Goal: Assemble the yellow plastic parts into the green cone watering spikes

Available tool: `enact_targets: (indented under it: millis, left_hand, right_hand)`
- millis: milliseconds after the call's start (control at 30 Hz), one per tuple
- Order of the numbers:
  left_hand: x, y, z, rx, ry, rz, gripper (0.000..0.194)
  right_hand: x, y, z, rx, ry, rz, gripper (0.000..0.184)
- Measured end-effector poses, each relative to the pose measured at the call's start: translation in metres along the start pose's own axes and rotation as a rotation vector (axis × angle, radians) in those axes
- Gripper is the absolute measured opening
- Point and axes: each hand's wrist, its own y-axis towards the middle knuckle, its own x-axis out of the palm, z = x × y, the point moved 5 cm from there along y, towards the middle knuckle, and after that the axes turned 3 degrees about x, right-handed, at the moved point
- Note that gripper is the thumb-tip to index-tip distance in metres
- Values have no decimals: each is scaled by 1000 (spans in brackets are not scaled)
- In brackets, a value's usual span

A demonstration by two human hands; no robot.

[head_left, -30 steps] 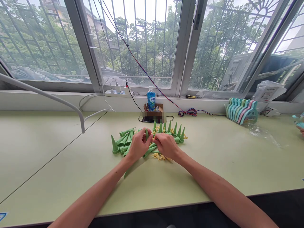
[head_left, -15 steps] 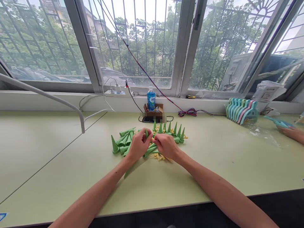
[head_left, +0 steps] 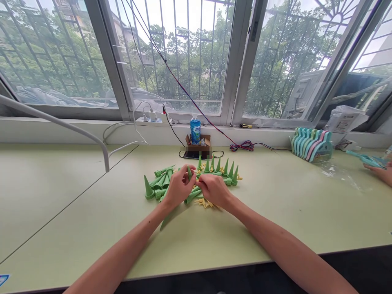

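Observation:
My left hand [head_left: 180, 187] is closed around a green plastic cone-shaped spike [head_left: 189, 172], its tip pointing up. Against it, my right hand [head_left: 213, 188] has its fingertips pinched on a small yellow plastic piece, mostly hidden by the fingers. Behind my right hand several green spikes [head_left: 226, 168] stand upright in a row, with yellow pieces around them. Left of my hands lies a pile of loose green spikes [head_left: 159, 183], and one spike [head_left: 149, 188] stands upright at its edge. More small yellow pieces [head_left: 206, 203] lie just below my right hand.
A blue bottle [head_left: 195, 130] stands in a small cardboard box [head_left: 206, 143] at the back. Coiled cable [head_left: 241, 145] lies beside it. Right of that is a row of pastel plastic pieces [head_left: 310, 143]. Another person's hand [head_left: 382, 173] holds a light-blue item [head_left: 366, 158] at the far right.
My hands stay nearly in place, fingers still meeting at the spike. At the far right, another person's hand has come further into view with a light-blue item, then shifted slightly right.

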Motion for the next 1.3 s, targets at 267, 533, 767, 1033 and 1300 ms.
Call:
enact_targets:
  millis: [267,533,767,1033,1300]
  left_hand:
    - [3,3,-5,-134,-342,-15,32]
    - [8,4,-5,-256,-469,-57,33]
    - [5,3,-5,-287,-458,-47,31]
    - [7,3,-5,-294,-471,-51,35]
    - [8,2,-9,-291,-470,-65,40]
  right_hand:
    - [0,-1,-2,17,42,64,31]
    - [-2,-3,-11,-45,76,106,35]
    - [0,-3,-8,-46,69,131,36]
    - [-3,-4,-11,-59,82,146,34]
    - [-8,-3,-17,-99,94,133,18]
